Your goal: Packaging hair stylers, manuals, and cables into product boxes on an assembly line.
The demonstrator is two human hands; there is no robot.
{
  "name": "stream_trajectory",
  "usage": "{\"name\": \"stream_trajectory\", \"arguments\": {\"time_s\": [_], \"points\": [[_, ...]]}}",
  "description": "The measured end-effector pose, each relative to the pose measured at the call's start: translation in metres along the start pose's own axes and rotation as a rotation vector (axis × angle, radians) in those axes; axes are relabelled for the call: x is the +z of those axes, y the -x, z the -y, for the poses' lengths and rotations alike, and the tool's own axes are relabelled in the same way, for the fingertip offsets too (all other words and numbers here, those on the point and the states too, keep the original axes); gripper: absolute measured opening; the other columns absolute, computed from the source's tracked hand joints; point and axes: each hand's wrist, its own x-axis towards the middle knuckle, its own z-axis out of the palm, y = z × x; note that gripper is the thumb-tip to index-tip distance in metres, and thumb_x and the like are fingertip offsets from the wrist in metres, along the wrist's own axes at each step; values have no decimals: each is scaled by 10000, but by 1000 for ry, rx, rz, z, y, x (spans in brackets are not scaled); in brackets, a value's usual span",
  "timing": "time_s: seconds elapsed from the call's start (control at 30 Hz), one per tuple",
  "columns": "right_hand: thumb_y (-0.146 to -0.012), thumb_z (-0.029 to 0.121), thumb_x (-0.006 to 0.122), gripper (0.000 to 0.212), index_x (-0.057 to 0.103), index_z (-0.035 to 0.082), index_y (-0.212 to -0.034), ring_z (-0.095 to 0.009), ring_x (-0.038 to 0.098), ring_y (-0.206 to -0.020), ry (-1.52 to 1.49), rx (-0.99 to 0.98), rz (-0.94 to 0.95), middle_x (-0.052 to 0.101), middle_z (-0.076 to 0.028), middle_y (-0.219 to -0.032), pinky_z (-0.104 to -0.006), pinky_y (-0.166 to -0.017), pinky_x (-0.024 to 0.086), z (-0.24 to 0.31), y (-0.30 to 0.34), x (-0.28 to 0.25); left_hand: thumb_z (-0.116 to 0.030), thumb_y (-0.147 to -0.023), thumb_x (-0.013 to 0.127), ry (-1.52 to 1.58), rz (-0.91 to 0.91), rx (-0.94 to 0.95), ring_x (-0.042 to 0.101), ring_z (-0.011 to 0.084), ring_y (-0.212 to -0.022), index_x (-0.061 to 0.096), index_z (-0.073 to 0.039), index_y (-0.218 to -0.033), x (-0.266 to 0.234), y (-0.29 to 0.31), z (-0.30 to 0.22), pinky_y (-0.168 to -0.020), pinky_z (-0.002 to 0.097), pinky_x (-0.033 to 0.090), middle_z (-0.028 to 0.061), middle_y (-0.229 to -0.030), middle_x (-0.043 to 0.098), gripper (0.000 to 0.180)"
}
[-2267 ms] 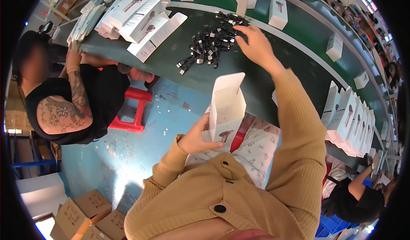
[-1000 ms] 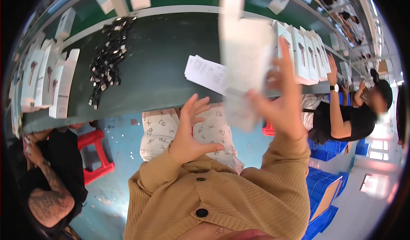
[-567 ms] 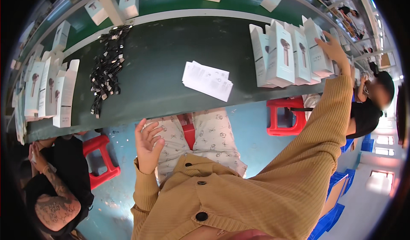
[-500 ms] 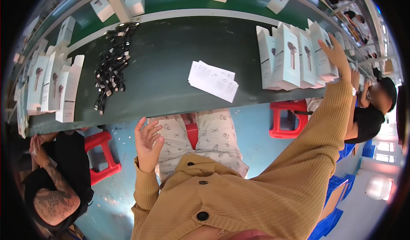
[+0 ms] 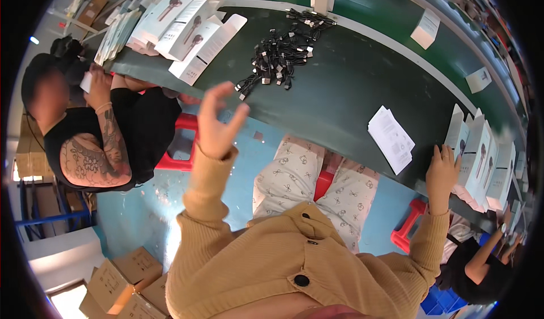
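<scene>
My left hand [image 5: 218, 125] is raised in front of the table edge with its fingers apart and holds nothing; it is slightly blurred. Nearest to it are the upright white boxes [image 5: 198, 49] with a handheld device pictured on them and flaps raised, and a tangled pile of black cables [image 5: 277, 58]. At the right, my right hand [image 5: 442, 174] lies with outstretched fingers at the table edge, close against another row of the same white boxes [image 5: 474, 163]. Whether it touches the first box I cannot tell. A small stack of printed white leaflets [image 5: 391, 138] lies left of this hand.
The dark green table [image 5: 340, 81] has a raised shelf behind it with single white boxes [image 5: 426, 28]. A co-worker in black [image 5: 96, 143] sits at the left, another [image 5: 476, 268] at the lower right. Red stools [image 5: 184, 140] and cardboard cartons [image 5: 127, 276] stand on the floor.
The view has swung to the left. My right hand has come from the far side of the right box row to its near left side. My left hand has risen toward the left boxes.
</scene>
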Motion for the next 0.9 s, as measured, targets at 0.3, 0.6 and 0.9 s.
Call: {"name": "stream_trajectory", "arguments": {"time_s": [0.3,0.6,0.9], "points": [[-701,12,606,391,616,5,-1092,-253,490,-1214,-30,29,-23,572,-118,-1230,-478,-1076,318,-28,0,6,-235,-714,778,-807,-328,303,537,395,-1056,539,51,-1154,-76,-95,111,-951,452,410,228,-1094,585,577],[-725,19,607,178,684,38,-885,-247,535,-1149,-50,62,-121,633,-107,-1060,-493,-1026,358,-106,28,39,-15,-796,691,-403,1047,458,516,279,-1191,456,5,-1321,-120,-172,98,-1000,361,432,105,-1309,518,575],[-787,113,632,122,697,68,-880,-247,544,-1136,-129,180,-112,646,-91,-1028,-517,-1026,339,-143,38,54,-263,-766,799,-219,-390,-28,459,312,-1197,232,80,-1403,-58,-105,197,-1035,396,359,259,-1343,386,919]]}}
